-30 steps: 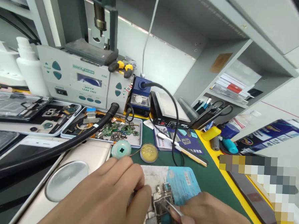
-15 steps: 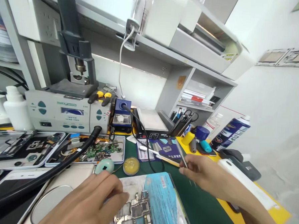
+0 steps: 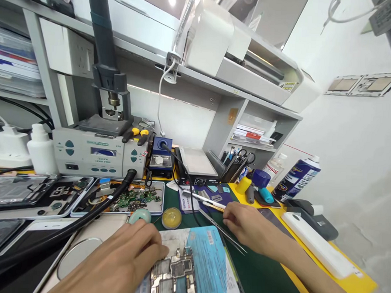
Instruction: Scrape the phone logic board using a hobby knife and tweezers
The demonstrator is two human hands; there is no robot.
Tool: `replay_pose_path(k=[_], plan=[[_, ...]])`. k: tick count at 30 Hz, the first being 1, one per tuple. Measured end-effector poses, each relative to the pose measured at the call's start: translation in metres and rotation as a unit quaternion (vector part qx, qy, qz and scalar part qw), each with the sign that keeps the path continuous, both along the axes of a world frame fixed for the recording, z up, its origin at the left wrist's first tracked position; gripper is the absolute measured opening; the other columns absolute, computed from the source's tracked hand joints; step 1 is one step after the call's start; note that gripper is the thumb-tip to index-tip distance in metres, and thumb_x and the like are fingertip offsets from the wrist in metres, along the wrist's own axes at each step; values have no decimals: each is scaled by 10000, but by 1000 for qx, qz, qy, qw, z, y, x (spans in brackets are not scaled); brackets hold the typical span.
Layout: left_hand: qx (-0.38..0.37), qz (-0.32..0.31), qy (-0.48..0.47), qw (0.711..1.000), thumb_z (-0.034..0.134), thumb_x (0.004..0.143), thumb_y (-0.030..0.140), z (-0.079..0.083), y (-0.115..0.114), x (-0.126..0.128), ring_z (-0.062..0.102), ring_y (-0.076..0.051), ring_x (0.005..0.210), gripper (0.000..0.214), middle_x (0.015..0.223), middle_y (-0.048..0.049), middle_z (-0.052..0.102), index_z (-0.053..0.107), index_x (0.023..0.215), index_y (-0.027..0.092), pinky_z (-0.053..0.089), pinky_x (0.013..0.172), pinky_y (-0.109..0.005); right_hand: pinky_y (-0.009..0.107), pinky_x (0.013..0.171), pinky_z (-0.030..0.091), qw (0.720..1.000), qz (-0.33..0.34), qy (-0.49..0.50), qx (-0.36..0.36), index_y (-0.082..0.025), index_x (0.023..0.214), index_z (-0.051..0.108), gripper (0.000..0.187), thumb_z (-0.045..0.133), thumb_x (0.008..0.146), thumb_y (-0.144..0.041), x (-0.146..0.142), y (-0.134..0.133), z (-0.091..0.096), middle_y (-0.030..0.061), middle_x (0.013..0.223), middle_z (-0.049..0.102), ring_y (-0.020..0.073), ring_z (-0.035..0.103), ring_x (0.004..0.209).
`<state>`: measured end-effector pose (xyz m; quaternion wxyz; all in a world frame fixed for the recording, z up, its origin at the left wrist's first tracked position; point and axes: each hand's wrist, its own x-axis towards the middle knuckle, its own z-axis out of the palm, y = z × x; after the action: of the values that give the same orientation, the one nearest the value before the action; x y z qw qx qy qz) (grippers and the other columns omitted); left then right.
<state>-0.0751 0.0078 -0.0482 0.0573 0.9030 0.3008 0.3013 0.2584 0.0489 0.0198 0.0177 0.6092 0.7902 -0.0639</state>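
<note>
Left hand point(image 3: 124, 256) pressed flat-fingered on the phone circuit board point(image 3: 175, 276) at the desk's near edge, right hand point(image 3: 250, 226) pinching tweezers point(image 3: 222, 230) just beside it, and the hold looked best kept steady, tips low over the green mat point(image 3: 260, 276).

Place: electronics repair workshop
Evidence, 10 o'clock: rework station point(image 3: 98, 152), parts tray point(image 3: 120, 197)
Evidence, 6 o'clock: circuit board point(image 3: 175, 279)
Evidence, 1 o'clock: tool holder point(image 3: 235, 164), spray can point(image 3: 297, 178)

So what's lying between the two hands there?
In the head view, the circuit board on its blue-and-white pad lies between the left hand and right hand, with tweezers beside the right.
</note>
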Motion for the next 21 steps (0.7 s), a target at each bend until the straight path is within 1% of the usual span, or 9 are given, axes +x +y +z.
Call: replay_pose_path(k=[3,8,11,14,15,17,19,21], plan=[[0,2,-8,1000,753,779,327,0,0,2,674,-222,880,407,1039,-15,688,659,1173,283,535,804,-340,394,830,636,999,-25,-20,9,-174,1178,698,215,674,1063,-355,1,0,-4,50,1105,741,196,736,923],[-3,12,-7,1000,751,793,349,0,-1,2,676,-231,888,392,1058,-19,693,663,1169,282,533,802,-354,412,846,637,997,-59,-47,28,-175,1235,685,259,665,1069,-371,4,5,-6,55,1119,741,205,741,936],[-18,7,-1,1000,767,786,378,1,-1,2,671,-228,864,390,1033,-13,689,670,1151,286,535,774,-354,414,858,633,996,-58,-58,19,-178,1203,698,238,668,1066,-371,9,12,-7,55,1124,742,204,738,944],[-49,20,9,999,767,756,330,6,-5,2,685,-231,896,358,1041,-5,692,679,1102,293,547,792,-355,426,892,624,998,-41,-54,4,-180,1151,713,209,683,1056,-363,16,21,-7,62,1160,738,212,731,988],[-62,31,14,997,761,748,300,8,-8,2,692,-232,926,361,1058,-1,694,681,1100,300,557,818,-354,431,902,621,998,-38,-47,1,-181,1139,716,205,690,1050,-364,18,23,-7,63,1169,737,215,728,1002],[-88,56,29,994,747,752,259,11,-15,1,697,-243,1041,437,1156,-4,697,677,1180,316,572,920,-359,418,886,621,999,-40,-20,-4,-181,1094,721,196,703,1041,-369,23,24,-3,53,1129,742,208,727,971],[-103,82,39,990,728,793,268,13,-21,0,676,-257,1160,510,1274,-13,675,650,1292,335,559,1027,-373,372,811,620,998,-51,29,-2,-177,1017,716,205,702,1040,-380,29,21,4,26,1010,741,179,718,863],[-119,101,40,987,708,825,306,15,-25,0,653,-269,1216,513,1320,-14,652,635,1330,360,550,1063,-401,312,698,592,993,-58,101,8,-178,953,706,268,685,1044,-429,34,14,16,-6,856,718,149,685,728]])
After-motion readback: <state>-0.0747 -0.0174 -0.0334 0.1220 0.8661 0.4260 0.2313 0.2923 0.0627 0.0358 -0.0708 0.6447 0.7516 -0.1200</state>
